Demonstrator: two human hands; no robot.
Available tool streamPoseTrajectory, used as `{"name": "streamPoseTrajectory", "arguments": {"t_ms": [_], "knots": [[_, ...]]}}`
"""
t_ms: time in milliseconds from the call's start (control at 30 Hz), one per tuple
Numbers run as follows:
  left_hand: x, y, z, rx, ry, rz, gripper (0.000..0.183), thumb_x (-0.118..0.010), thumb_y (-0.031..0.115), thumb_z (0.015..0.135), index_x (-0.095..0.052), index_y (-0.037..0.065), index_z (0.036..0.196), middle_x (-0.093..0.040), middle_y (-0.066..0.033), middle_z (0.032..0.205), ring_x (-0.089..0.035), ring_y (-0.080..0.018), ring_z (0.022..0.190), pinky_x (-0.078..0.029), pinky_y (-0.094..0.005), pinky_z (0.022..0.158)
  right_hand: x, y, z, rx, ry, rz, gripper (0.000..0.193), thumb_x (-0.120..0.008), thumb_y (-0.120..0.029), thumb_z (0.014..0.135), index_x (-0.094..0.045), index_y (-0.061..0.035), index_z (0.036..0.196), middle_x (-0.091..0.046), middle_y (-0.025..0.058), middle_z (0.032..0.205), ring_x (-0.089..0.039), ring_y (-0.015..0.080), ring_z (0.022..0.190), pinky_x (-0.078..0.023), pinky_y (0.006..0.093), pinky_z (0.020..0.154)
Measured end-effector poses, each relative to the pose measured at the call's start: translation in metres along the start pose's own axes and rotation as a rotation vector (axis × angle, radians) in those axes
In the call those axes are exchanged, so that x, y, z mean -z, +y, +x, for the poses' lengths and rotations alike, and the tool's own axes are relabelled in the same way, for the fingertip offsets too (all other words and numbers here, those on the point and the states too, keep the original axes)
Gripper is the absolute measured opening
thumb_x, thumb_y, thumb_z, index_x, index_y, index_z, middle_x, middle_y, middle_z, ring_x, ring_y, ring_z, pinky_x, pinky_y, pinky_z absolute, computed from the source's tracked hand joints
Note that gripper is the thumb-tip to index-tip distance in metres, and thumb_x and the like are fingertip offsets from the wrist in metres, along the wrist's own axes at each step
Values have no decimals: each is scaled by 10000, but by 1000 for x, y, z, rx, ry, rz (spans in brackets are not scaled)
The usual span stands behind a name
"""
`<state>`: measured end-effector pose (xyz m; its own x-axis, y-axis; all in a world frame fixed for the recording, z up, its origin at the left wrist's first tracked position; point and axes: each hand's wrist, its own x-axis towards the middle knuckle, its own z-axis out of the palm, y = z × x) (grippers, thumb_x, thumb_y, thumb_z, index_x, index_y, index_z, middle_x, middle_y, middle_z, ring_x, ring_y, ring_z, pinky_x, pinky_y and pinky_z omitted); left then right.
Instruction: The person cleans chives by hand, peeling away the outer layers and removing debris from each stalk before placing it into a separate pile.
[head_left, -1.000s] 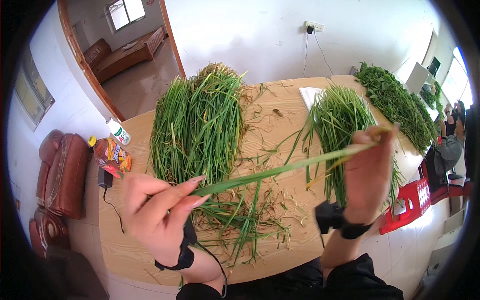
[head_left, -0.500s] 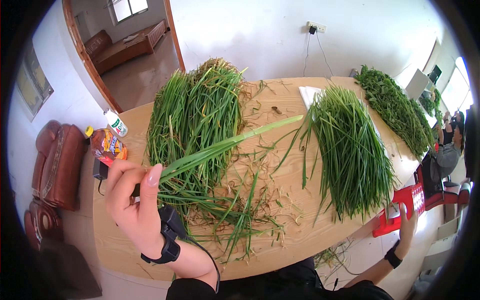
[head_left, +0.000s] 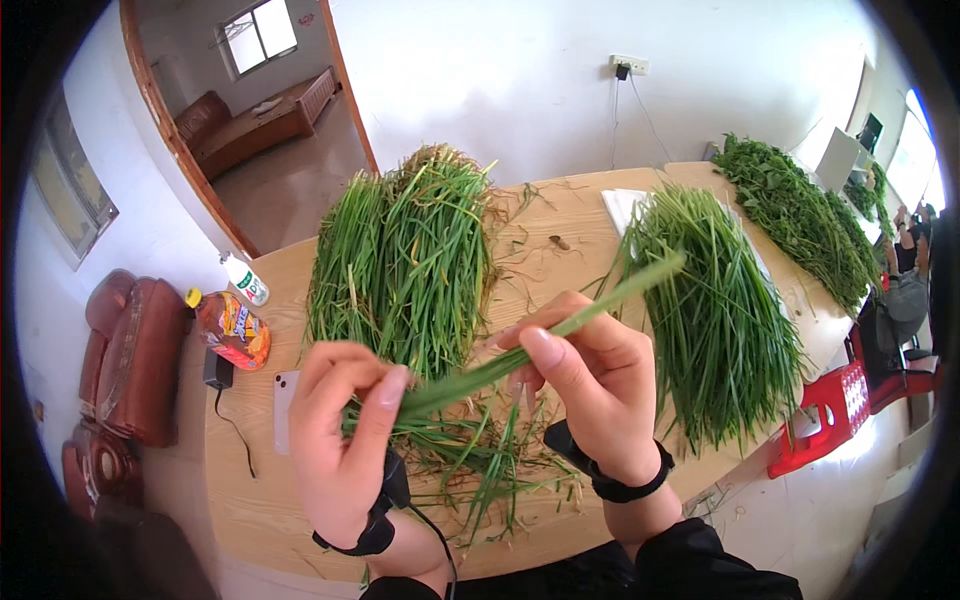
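Note:
My left hand [head_left: 345, 445] pinches a few garlic chives [head_left: 470, 380] between thumb and fingers, their pale stem ends slanting up to the right. Across the middle of those stems my right hand [head_left: 605, 395] closes, thumb in front and fingers behind. Beyond my left hand lies a large pile of chives [head_left: 405, 265] with brownish, withered bits among the leaves. A neater heap of green chives [head_left: 710, 330] rests on a white sheet [head_left: 620, 205] to the right. Under my hands, loose leaves and dry scraps [head_left: 490, 475] are strewn over the wooden table [head_left: 270, 520].
At the table's left edge stand an orange-brown drink bottle [head_left: 235, 330], a white bottle [head_left: 247, 280], a black adapter [head_left: 217, 370] and a phone [head_left: 282, 410]. Leafy greens [head_left: 795, 220] lie far right. A red stool [head_left: 835, 415] and another person [head_left: 908, 290] are beyond the right edge.
My right hand has come up from the lower right and taken hold of the chives. My left hand, still gripping them, has moved right and slightly down.

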<state>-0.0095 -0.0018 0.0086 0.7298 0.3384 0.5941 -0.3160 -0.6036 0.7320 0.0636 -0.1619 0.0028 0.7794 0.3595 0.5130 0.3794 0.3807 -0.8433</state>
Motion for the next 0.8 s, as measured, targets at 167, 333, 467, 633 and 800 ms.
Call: {"name": "streamPoseTrajectory", "arguments": {"t_ms": [167,333,467,633,800], "knots": [[-4,-5,5,1,94,-55,147,-559,47,757,-580,-26,883,-576,-123,893,-525,-203,861,-401,-284,751,-2,14,3,16,-65,-470,131,-614,-81,791,-542,22,754,-490,83,653,-487,144,527,-383,258,480],[-14,-5,8,-68,-10,-103,264,-590,82,718,-580,-34,955,-587,-144,972,-551,-244,895,-402,-307,819,-13,18,7,84,-220,-508,156,-574,-99,803,-459,-6,753,-425,127,664,-471,316,553,-388,371,470],[-27,-10,7,-86,-85,-79,291,-569,172,774,-530,-48,960,-561,-173,931,-532,-248,883,-411,-351,807,-7,28,6,129,-295,-507,133,-581,-100,783,-470,-26,768,-447,109,695,-497,301,584,-416,373,486],[-20,-8,7,-230,-56,61,98,-561,57,747,-568,-41,745,-563,-163,831,-538,-226,743,-425,-318,711,-9,22,6,120,-384,-532,152,-614,-82,726,-539,10,821,-494,124,735,-505,307,617,-417,358,537],[-30,-8,6,-294,44,160,199,-492,92,806,-518,-38,658,-532,-148,763,-494,-193,666,-397,-284,631,-4,22,4,142,-446,-574,186,-633,-119,719,-534,9,812,-499,125,745,-505,314,618,-418,357,529]]}}
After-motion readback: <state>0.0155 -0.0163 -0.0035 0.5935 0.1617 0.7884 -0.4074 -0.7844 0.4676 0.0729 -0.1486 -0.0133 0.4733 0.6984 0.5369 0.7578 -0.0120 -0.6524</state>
